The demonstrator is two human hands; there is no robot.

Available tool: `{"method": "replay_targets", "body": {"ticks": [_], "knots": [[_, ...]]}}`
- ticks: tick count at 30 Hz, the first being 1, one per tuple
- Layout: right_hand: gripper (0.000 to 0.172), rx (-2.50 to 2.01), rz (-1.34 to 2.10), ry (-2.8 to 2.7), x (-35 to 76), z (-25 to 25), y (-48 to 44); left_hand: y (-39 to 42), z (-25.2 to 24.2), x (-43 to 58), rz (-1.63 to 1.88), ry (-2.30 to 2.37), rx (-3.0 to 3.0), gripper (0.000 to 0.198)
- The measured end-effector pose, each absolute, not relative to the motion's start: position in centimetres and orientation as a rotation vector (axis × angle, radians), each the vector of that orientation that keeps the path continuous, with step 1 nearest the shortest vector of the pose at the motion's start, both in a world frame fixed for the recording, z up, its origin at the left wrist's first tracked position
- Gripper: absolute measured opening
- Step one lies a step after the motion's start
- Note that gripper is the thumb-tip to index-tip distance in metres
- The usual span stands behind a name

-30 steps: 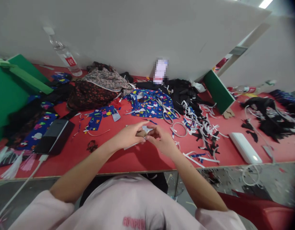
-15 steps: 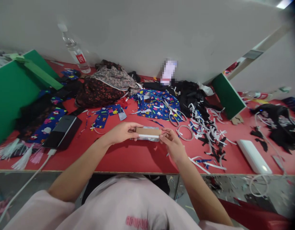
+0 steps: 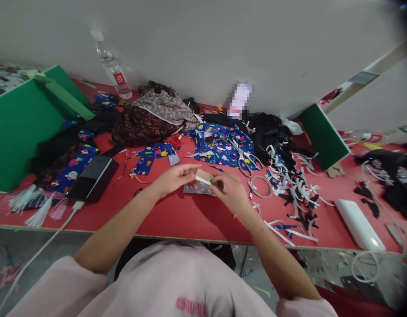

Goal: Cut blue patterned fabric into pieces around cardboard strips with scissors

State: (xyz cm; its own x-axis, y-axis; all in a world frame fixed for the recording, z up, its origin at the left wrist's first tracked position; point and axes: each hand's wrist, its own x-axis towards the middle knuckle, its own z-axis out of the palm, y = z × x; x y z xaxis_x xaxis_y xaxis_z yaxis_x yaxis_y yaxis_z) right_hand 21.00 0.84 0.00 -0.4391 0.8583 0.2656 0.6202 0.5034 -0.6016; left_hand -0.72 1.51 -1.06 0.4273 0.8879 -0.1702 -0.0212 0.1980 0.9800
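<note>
Between my two hands is a short strip of brown card with a white band along its near edge (image 3: pixel 203 176). My left hand (image 3: pixel 177 179) pinches its left end between thumb and fingers. My right hand (image 3: pixel 232 190) closes on the right end, its fingers covering part of the strip. Just under the strip lies a shiny, see-through plastic packet (image 3: pixel 196 189), partly hidden by my hands; whether they touch it I cannot tell. Beyond them, scissors (image 3: pixel 243 158) rest on blue patterned fabric (image 3: pixel 220 147). A pale ring-shaped band (image 3: pixel 261 186) lies right of my right hand.
The red table (image 3: pixel 183 220) bears dark floral cloth (image 3: pixel 144 123), many fabric scraps (image 3: pixel 297 193) and a white power bank (image 3: pixel 358 224). At left sit a black device (image 3: pixel 91 178) with a cable and a water bottle (image 3: pixel 116 72). Green boards (image 3: pixel 21 132) flank the place.
My hands have come closer together, and the card strip now tilts down to the right with less of it showing. The whole view has shifted slightly.
</note>
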Motion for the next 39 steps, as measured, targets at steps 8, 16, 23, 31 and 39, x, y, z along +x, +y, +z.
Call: {"method": "replay_targets", "body": {"ticks": [8,16,23,31,39], "knots": [[0.012,-1.168,0.876,-1.791,18.2,0.6,-0.2,0.4,-0.4,1.1,1.135,0.783,1.093,0.051],[0.012,-1.299,0.76,-1.693,16.8,3.8,-0.9,0.1,-1.6,1.5,1.3,0.718,1.148,0.041],[0.011,-1.377,0.83,-1.58,15.0,4.6,-1.7,-0.5,-1.8,1.6,1.362,0.774,1.238,0.027],[0.011,-1.361,0.927,-1.44,14.8,4.0,-2.3,-0.7,-1.6,1.8,1.428,0.719,1.197,0.021],[0.01,-1.273,1.117,-1.307,15.3,3.1,-2.1,-0.8,-1.3,1.9,1.447,0.668,1.218,0.016]]}}
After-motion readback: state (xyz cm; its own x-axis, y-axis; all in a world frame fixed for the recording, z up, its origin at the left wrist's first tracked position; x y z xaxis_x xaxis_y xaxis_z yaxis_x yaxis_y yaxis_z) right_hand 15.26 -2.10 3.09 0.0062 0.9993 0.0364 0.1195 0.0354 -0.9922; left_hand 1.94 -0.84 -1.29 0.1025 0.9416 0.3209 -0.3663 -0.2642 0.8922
